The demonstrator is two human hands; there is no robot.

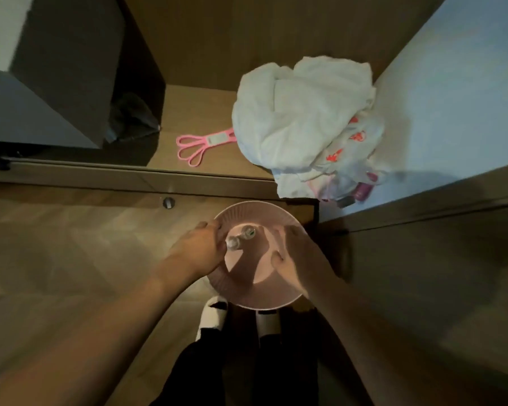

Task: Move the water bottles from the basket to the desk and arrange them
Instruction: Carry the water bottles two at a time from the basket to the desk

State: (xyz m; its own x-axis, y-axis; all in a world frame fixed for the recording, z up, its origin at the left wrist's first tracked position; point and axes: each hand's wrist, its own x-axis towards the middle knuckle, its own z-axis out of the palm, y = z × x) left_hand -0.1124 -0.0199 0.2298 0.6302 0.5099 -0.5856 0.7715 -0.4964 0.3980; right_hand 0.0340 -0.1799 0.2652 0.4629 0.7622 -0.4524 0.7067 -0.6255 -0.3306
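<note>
Pink ribbed basket (258,300) sits on the wooden floor (71,253), just ahead of the person's slippered feet (214,315). Two clear water bottles (241,238) stand upright inside, side by side, caps up, toward the far-left part of the basket.

Left hand (197,253) reaches in over the left rim, fingers curled beside the nearer bottle; whether it actually has hold of it, cannot tell. Right hand (299,259) is over the right rim, fingers spread and relaxed, gripping nothing.

Desk (206,118) lies beyond the basket. On it: pink scissors (200,145) and a heap of white cloth (302,112) over a printed plastic bag (349,159), crowding the right side. Dark box-like unit (56,68) at far left.
</note>
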